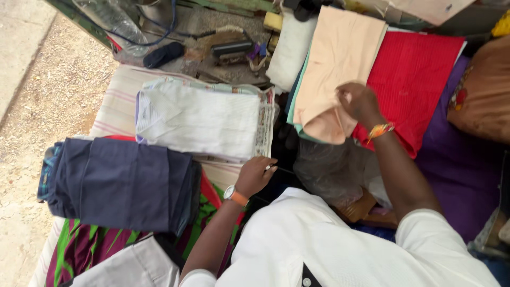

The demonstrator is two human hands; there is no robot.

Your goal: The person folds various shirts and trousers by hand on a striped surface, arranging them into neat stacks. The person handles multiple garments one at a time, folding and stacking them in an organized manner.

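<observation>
My right hand [360, 102] grips the near edge of a folded peach cloth [334, 58] that lies on a red ribbed cloth [411, 74]; a bright woven band is on that wrist. My left hand [256, 174], with a watch on an orange strap, rests fingers curled at the near edge of a folded white striped shirt [199, 119] lying on newspaper. Whether that hand holds anything cannot be told. A folded navy garment [119, 183] lies left of that hand, on a green and maroon patterned cloth [85, 244].
A purple cloth [457, 165] covers the surface at right, with a brown embroidered garment [483, 90] on it. A crumpled clear plastic bag [329, 167] sits between my arms. Cables, a plastic bottle [114, 24] and a dark iron [231, 49] lie at the back. Gravel ground runs along the left.
</observation>
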